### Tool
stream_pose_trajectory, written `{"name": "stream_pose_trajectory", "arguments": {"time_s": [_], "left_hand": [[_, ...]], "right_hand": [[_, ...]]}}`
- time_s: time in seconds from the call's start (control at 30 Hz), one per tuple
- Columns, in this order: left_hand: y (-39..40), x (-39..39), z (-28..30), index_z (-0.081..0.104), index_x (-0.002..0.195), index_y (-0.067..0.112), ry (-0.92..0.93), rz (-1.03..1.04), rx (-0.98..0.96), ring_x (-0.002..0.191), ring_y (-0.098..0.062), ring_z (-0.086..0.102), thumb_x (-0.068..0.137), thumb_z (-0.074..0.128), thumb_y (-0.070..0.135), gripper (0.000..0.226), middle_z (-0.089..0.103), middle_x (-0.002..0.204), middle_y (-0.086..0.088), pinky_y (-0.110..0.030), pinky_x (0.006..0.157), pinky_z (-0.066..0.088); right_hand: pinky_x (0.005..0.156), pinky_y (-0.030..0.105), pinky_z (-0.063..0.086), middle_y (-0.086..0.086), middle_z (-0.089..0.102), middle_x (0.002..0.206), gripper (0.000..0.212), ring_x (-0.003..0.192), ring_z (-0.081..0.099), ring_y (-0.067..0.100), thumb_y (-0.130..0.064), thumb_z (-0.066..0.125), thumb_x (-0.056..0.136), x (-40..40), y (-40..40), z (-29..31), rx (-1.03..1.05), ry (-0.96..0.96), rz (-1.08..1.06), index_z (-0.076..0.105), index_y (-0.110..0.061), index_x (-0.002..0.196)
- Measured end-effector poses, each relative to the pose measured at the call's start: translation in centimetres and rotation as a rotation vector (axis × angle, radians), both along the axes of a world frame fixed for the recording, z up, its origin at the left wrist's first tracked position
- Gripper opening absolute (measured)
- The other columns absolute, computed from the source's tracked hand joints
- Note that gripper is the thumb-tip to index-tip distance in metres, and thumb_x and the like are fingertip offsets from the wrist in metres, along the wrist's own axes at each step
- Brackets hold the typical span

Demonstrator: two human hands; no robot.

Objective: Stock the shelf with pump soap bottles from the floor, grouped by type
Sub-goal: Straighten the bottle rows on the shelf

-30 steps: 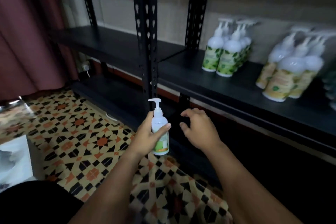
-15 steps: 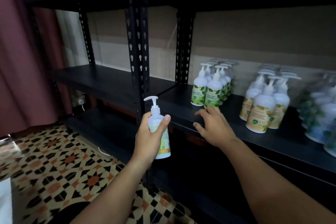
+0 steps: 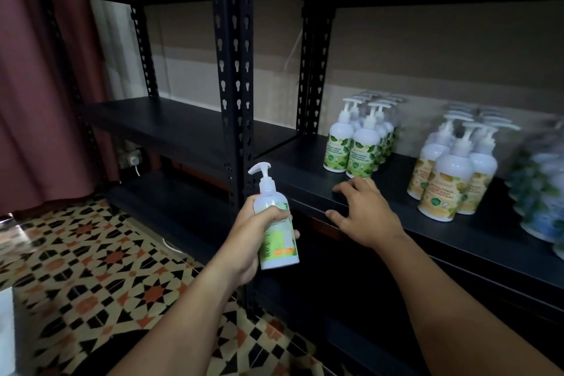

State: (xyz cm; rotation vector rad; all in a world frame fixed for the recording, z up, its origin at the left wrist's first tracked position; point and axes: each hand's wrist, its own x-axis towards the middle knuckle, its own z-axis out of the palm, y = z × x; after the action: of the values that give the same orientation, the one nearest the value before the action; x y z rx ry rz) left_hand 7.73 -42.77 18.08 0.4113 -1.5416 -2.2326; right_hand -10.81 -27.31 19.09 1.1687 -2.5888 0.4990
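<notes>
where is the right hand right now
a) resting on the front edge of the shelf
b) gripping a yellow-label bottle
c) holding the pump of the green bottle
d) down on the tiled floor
a: the right hand lies with fingers spread on the front edge of the shelf, just in front of the green-label bottles, holding nothing.

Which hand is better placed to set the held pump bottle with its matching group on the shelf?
Left. The left hand already grips the white green-labelled pump bottle, upright. The right hand rests open on the black metal shelf's front edge, just before the green-labelled bottle group, and holds nothing.
</notes>
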Motion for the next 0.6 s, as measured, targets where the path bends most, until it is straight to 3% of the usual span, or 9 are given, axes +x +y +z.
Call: {"name": "stream_pose_trajectory", "arguments": {"time_s": [0.1, 0.23, 0.37, 0.47, 0.53, 0.6], "left_hand": [[0.2, 0.1, 0.0, 0.055, 0.118, 0.014, 0.043, -0.029, 0.006, 0.079, -0.04, 0.07, 0.078, 0.079, 0.015, 0.047, 0.066, 0.095, -0.015, -0.056, 0.077, 0.059], [0.0, 0.6, 0.0, 0.063, 0.117, 0.019, 0.057, 0.029, -0.131, 0.08, -0.037, 0.072, 0.082, 0.086, 0.013, 0.043, 0.068, 0.092, -0.011, -0.05, 0.077, 0.063], [-0.2, 0.9, 0.0, 0.066, 0.115, 0.027, 0.072, 0.012, -0.146, 0.077, -0.03, 0.066, 0.075, 0.087, 0.016, 0.046, 0.064, 0.09, -0.009, -0.045, 0.074, 0.06], [-0.1, 1.0, -0.2, 0.061, 0.12, 0.019, 0.092, -0.074, -0.065, 0.075, -0.036, 0.064, 0.076, 0.079, 0.009, 0.049, 0.062, 0.088, -0.014, -0.055, 0.08, 0.06], [0.1, 1.2, -0.2, 0.058, 0.122, 0.016, 0.127, -0.134, -0.006, 0.08, -0.042, 0.068, 0.078, 0.075, 0.006, 0.048, 0.066, 0.095, -0.016, -0.058, 0.08, 0.06], [0.2, 1.4, 0.0, 0.057, 0.123, 0.018, 0.133, -0.179, -0.001, 0.078, -0.04, 0.068, 0.079, 0.076, 0.009, 0.049, 0.071, 0.11, -0.019, -0.049, 0.073, 0.06]], "right_hand": [[0.105, 0.039, 0.046, -0.003, 0.045, 0.128, 0.055, 0.13, 0.037, 0.019, -0.052, 0.066, 0.091, 0.1, 0.1, 0.0, 0.003, 0.002, 0.0, 0.054, -0.025, 0.137], [0.104, 0.038, 0.047, -0.004, 0.046, 0.129, 0.055, 0.13, 0.037, 0.019, -0.052, 0.066, 0.09, 0.2, 0.1, 0.0, 0.001, 0.006, -0.002, 0.054, -0.025, 0.137], [0.103, 0.04, 0.048, -0.005, 0.045, 0.13, 0.056, 0.13, 0.037, 0.018, -0.053, 0.066, 0.09, 0.2, 0.0, 0.0, -0.002, 0.005, -0.01, 0.053, -0.027, 0.138], [0.104, 0.039, 0.047, -0.004, 0.045, 0.131, 0.057, 0.131, 0.037, 0.019, -0.053, 0.066, 0.09, 0.3, 0.0, 0.0, 0.002, 0.012, -0.015, 0.053, -0.026, 0.139], [0.105, 0.039, 0.046, -0.004, 0.046, 0.13, 0.057, 0.131, 0.037, 0.019, -0.053, 0.066, 0.09, 0.3, 0.0, -0.1, -0.001, 0.019, -0.012, 0.053, -0.025, 0.138], [0.105, 0.039, 0.046, -0.004, 0.047, 0.129, 0.056, 0.13, 0.037, 0.019, -0.053, 0.067, 0.09, 0.2, -0.1, -0.1, -0.003, 0.022, -0.011, 0.054, -0.025, 0.138]]}}
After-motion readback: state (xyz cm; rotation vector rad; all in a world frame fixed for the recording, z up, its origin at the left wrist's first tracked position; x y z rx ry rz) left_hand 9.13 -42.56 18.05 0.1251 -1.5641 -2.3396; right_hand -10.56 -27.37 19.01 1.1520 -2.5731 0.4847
